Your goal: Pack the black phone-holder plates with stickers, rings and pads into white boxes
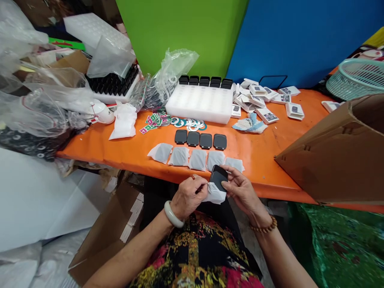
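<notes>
Orange table (261, 154), black device (218, 176) between hands (216, 192)

Your right hand (241, 191) and the thin white pouch (215, 195) cover the lower half of the flat black rounded device (218, 176). At the right edge, the pale green mesh basket (357, 78) and brown cardboard box (339, 156) are cut off. Print on the small white cartons (267, 102), upper centre-right, is too small to read.

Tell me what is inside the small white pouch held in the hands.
A black device sits partly inside the white pouch, its upper half sticking out. Its lower part is covered by the pouch.
</notes>
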Demonstrator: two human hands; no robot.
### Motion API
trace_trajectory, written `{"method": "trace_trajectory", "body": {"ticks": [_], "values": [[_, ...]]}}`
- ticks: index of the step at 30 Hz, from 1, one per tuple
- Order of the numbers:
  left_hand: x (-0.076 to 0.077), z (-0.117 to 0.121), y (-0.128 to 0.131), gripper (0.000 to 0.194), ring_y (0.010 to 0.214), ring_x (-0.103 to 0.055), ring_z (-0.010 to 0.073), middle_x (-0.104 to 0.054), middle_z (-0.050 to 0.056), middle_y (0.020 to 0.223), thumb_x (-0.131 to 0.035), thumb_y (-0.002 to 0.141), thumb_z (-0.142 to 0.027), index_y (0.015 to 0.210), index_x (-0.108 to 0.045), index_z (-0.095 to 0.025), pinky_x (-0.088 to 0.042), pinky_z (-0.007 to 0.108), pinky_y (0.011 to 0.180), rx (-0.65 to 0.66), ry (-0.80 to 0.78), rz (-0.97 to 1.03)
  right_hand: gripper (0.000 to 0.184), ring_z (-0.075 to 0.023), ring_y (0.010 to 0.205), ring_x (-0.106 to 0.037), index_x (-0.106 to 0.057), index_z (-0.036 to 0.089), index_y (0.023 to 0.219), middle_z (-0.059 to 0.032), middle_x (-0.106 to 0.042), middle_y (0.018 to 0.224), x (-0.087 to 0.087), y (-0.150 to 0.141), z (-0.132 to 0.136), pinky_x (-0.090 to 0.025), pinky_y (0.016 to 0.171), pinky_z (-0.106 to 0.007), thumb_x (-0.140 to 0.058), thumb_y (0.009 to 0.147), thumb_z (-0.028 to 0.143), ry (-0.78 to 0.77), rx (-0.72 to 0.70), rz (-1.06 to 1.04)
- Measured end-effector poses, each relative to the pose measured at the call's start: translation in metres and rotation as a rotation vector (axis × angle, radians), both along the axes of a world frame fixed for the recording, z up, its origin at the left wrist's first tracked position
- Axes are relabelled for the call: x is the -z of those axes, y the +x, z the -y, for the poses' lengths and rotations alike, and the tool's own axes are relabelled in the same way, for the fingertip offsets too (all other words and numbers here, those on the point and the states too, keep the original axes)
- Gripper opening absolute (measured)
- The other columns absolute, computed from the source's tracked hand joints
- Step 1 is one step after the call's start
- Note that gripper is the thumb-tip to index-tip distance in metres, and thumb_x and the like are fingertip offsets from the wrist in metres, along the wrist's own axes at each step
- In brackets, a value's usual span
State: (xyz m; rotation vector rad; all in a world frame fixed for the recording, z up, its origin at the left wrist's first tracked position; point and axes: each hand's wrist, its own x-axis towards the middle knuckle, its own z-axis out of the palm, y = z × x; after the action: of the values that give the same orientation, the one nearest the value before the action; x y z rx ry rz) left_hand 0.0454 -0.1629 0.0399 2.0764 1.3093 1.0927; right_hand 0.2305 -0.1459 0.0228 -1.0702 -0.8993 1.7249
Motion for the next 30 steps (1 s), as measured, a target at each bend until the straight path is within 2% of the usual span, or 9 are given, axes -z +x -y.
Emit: {"method": "trace_trajectory", "body": {"ticks": [2,7,10,12,15,21,25,27,30], "values": [[0.002,0.000,-0.001,0.017,0.061,-0.051,0.0111,-0.059,0.001,0.065,-0.049,0.083,-0.015,0.072,-0.061,-0.016,-0.044,0.022,0.063,-0.019,-0.110,0.084,0.050,-0.0079,0.057,-0.051,-0.061,0.025,0.111,-0.0015,-0.064,0.089,0.002,-0.001,0.000,-0.041,0.044,-0.016,-0.081,0.065,0.029,0.030,0.003,0.014],[0.003,0.003,-0.004,0.017,0.056,-0.049,0.0083,-0.057,-0.001,0.067,-0.055,0.084,-0.030,0.081,-0.061,-0.015,-0.041,0.019,0.053,-0.040,-0.630,0.450,0.048,-0.0067,0.055,-0.047,-0.060,0.026,0.112,-0.0004,-0.062,0.089,0.000,-0.005,0.003,-0.041,0.044,-0.016,-0.079,0.068,0.028,0.110,0.027,0.093],[0.001,0.006,-0.006,0.022,0.062,-0.053,0.0089,-0.058,-0.002,0.075,-0.059,0.082,-0.033,0.097,-0.057,-0.017,-0.046,0.020,0.059,-0.041,-0.731,0.645,0.049,-0.0081,0.058,-0.049,-0.058,0.025,0.114,-0.0015,-0.063,0.091,-0.002,-0.007,0.004,-0.042,0.044,-0.017,-0.078,0.069,0.029,0.120,-0.005,0.127],[-0.001,0.008,-0.008,0.022,0.065,-0.055,0.0094,-0.058,-0.002,0.075,-0.064,0.080,-0.031,0.095,-0.055,-0.018,-0.048,0.021,0.062,-0.021,-0.726,0.655,0.049,-0.0086,0.059,-0.050,-0.058,0.025,0.115,-0.0025,-0.064,0.095,-0.001,-0.007,0.003,-0.042,0.044,-0.018,-0.077,0.069,0.030,0.124,-0.043,0.139],[-0.002,0.009,-0.011,0.015,0.065,-0.057,0.0105,-0.058,-0.002,0.074,-0.067,0.077,-0.027,0.085,-0.059,-0.017,-0.048,0.021,0.062,0.017,-0.674,0.484,0.048,-0.0083,0.057,-0.050,-0.058,0.025,0.117,-0.0024,-0.065,0.095,0.000,-0.008,0.003,-0.042,0.044,-0.018,-0.075,0.072,0.031,0.136,-0.092,0.153],[-0.001,0.009,-0.014,0.002,0.072,-0.056,0.0124,-0.060,0.000,0.077,-0.064,0.081,-0.018,0.080,-0.063,-0.017,-0.045,0.024,0.069,0.019,-0.369,0.099,0.046,-0.0142,0.076,-0.061,-0.057,0.024,0.118,-0.0037,-0.066,0.099,-0.003,-0.010,0.005,-0.048,0.054,-0.021,-0.071,0.075,0.029,0.165,-0.125,0.135],[0.000,0.009,-0.013,0.012,0.070,-0.052,0.0131,-0.057,0.001,0.073,-0.057,0.086,-0.016,0.074,-0.057,-0.017,-0.042,0.025,0.068,0.052,-0.272,-0.053,0.045,-0.0155,0.081,-0.062,-0.055,0.025,0.117,-0.0025,-0.066,0.098,-0.002,-0.013,0.004,-0.051,0.061,-0.024,-0.070,0.075,0.028,0.173,-0.101,0.117],[0.002,0.009,-0.012,0.013,0.070,-0.051,0.0137,-0.056,0.001,0.075,-0.053,0.088,-0.017,0.075,-0.054,-0.017,-0.041,0.026,0.068,0.036,-0.254,-0.091,0.042,-0.0149,0.080,-0.061,-0.055,0.026,0.115,-0.0012,-0.065,0.095,0.000,-0.014,0.004,-0.051,0.061,-0.024,-0.070,0.075,0.027,0.191,-0.092,0.127],[0.004,0.008,-0.011,0.011,0.086,-0.055,0.0163,-0.059,0.005,0.089,-0.049,0.089,-0.017,0.078,-0.053,-0.018,-0.042,0.027,0.077,-0.003,-0.242,-0.039,0.042,-0.0131,0.073,-0.059,-0.054,0.026,0.116,-0.0010,-0.063,0.093,0.005,-0.015,0.004,-0.047,0.054,-0.022,-0.069,0.077,0.026,0.222,-0.103,0.194]]}}
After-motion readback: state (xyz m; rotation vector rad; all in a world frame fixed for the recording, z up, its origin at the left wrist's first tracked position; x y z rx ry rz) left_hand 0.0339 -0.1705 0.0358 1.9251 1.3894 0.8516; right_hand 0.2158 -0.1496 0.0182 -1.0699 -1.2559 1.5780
